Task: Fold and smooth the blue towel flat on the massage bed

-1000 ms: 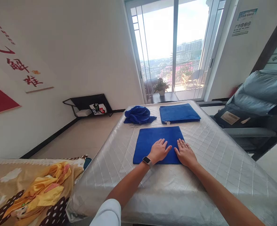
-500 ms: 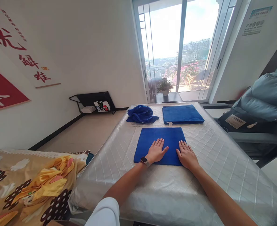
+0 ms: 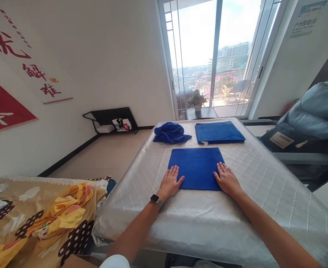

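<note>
A blue cloth (image 3: 196, 167), folded into a flat rectangle, lies on the silver quilted mattress (image 3: 259, 193). My left hand (image 3: 170, 182) rests flat over its left edge, fingers out and thumb spread; a watch (image 3: 155, 198) is on that wrist. Over the right edge, my right hand (image 3: 227, 179) lies palm down with its fingers stretched. Beyond the cloth, at the back left, sits a crumpled blue cloth (image 3: 171, 133). To the right of that heap is a neat stack of folded blue cloths (image 3: 219, 132) with a small white tag at its front edge.
A patterned bedspread (image 3: 24, 195) with a yellow garment (image 3: 66, 214) on it is at the lower left. On the right stands a grey-blue recliner (image 3: 306, 158). A potted plant (image 3: 198, 101) stands on a chair by the glass door. Against the wall is a black rack (image 3: 108, 117).
My left hand has slid left from the cloth's middle to its left edge. My right hand stays at the right edge. The view has shifted slightly.
</note>
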`<action>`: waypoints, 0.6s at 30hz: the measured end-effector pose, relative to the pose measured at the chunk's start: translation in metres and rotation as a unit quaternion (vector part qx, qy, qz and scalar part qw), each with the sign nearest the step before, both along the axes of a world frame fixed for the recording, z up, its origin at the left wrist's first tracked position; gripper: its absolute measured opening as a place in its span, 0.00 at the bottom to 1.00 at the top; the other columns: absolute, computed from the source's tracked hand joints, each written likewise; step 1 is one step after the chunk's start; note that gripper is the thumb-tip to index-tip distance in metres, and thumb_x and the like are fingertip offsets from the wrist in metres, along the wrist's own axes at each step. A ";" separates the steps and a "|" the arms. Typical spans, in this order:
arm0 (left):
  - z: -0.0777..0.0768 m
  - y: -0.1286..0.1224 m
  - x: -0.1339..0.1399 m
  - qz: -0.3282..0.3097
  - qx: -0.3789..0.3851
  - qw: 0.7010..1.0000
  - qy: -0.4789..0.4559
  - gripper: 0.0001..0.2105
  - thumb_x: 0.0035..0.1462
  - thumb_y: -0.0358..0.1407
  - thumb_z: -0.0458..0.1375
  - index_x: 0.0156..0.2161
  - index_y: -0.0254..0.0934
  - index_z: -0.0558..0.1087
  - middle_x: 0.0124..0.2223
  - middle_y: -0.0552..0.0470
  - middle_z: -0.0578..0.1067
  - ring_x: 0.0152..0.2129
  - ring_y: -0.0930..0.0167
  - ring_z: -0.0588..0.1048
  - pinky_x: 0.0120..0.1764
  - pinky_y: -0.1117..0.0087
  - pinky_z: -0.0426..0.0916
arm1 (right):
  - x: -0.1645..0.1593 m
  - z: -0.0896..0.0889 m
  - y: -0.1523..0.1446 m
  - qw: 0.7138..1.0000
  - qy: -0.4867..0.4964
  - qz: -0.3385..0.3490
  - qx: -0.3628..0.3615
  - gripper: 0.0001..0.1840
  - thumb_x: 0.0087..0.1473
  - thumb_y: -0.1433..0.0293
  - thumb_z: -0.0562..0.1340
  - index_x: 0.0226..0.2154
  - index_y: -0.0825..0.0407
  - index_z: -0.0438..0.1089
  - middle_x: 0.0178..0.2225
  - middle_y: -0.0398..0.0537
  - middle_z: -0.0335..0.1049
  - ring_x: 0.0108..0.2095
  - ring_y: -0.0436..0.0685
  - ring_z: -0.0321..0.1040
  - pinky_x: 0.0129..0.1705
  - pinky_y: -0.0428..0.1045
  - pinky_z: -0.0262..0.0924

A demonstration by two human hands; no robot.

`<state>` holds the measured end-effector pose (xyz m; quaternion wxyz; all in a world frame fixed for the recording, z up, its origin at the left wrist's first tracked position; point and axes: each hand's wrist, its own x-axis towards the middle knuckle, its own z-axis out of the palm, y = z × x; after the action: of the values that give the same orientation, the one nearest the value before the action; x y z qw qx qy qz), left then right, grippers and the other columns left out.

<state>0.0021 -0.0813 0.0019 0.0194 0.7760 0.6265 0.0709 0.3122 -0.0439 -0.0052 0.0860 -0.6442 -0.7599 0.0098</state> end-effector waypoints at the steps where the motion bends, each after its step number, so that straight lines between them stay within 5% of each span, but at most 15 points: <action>1: 0.000 0.000 0.000 0.000 0.000 1.000 -0.003 0.37 0.69 0.55 0.32 0.71 0.30 0.50 0.72 0.45 0.51 0.70 0.65 0.47 0.69 0.57 0.42 | 0.000 0.003 -0.001 1.000 -0.002 -0.002 0.001 0.36 0.67 0.58 0.43 0.69 0.64 0.50 0.71 0.59 0.43 0.71 0.61 0.39 0.70 0.58 0.38; 7: 0.002 -0.001 0.002 0.003 0.001 1.000 -0.003 0.36 0.70 0.54 0.33 0.71 0.29 0.50 0.72 0.44 0.51 0.70 0.64 0.47 0.69 0.58 0.42 | 0.003 0.017 -0.032 0.999 -0.018 0.021 -0.021 0.37 0.68 0.57 0.42 0.69 0.65 0.49 0.72 0.58 0.42 0.71 0.61 0.37 0.71 0.58 0.36; 15: 0.012 -0.007 0.007 0.021 0.029 0.999 0.024 0.37 0.70 0.55 0.31 0.70 0.28 0.53 0.71 0.39 0.54 0.69 0.62 0.50 0.69 0.54 0.43 | 0.013 -0.002 -0.075 0.998 -0.006 0.025 -0.048 0.40 0.67 0.53 0.41 0.70 0.63 0.47 0.72 0.55 0.38 0.72 0.59 0.35 0.71 0.57 0.37; 18: 0.020 -0.018 0.036 -0.059 0.015 0.998 0.010 0.37 0.70 0.54 0.30 0.69 0.27 0.54 0.71 0.39 0.54 0.69 0.63 0.51 0.68 0.57 0.48 | 0.014 -0.006 -0.075 0.999 0.000 0.026 -0.041 0.40 0.67 0.53 0.41 0.70 0.62 0.47 0.72 0.55 0.39 0.71 0.58 0.36 0.71 0.57 0.37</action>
<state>0.0385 -0.0990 0.0220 0.0053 0.8124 0.5787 0.0710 0.3258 -0.1184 -0.0109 0.0589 -0.6273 -0.7754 0.0433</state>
